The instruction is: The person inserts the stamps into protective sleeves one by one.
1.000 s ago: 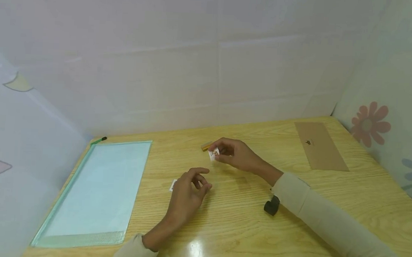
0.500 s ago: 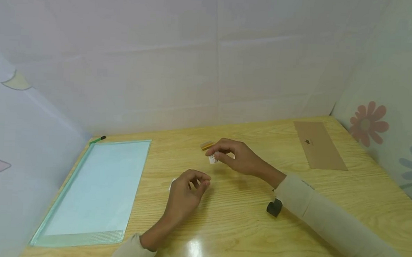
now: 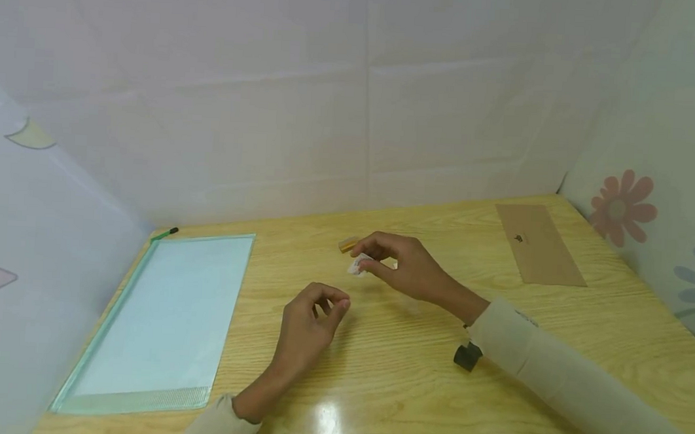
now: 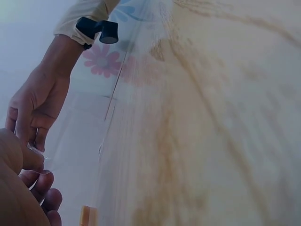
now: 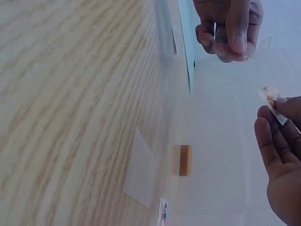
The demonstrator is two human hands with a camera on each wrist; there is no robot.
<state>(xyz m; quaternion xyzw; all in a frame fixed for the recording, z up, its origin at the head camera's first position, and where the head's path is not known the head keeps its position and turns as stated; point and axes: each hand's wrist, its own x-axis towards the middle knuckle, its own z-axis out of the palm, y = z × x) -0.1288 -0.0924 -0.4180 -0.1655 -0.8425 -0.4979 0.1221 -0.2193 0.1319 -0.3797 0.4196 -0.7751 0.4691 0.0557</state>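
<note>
My right hand [image 3: 412, 266] pinches a small white printed piece, like a sticker [image 5: 271, 100], between thumb and fingers, above the table. To its left and nearer me, my left hand [image 3: 309, 320] has thumb and forefinger together on a thin scrap of clear film [image 5: 221, 42]. The two hands stand apart, fingertips toward each other. In the right wrist view a blank white piece [image 5: 141, 172] and another printed piece [image 5: 162, 213] lie on the table below my right hand. A small orange-and-tan block [image 3: 348, 244] lies just beyond the right fingertips.
A teal-edged zip folder [image 3: 159, 325] lies flat at the left, its green-and-black pull tab [image 3: 166, 233] at the back corner. A flat brown paper piece [image 3: 540, 245] with a small dark print lies at the back right. Pale printed walls [image 3: 257, 140] enclose the wooden table [image 3: 421, 391].
The printed piece has turned and tilted in my right fingers. My left hand has drawn slightly left, its thumb and forefinger closing together, and now covers the white piece seen beside it earlier.
</note>
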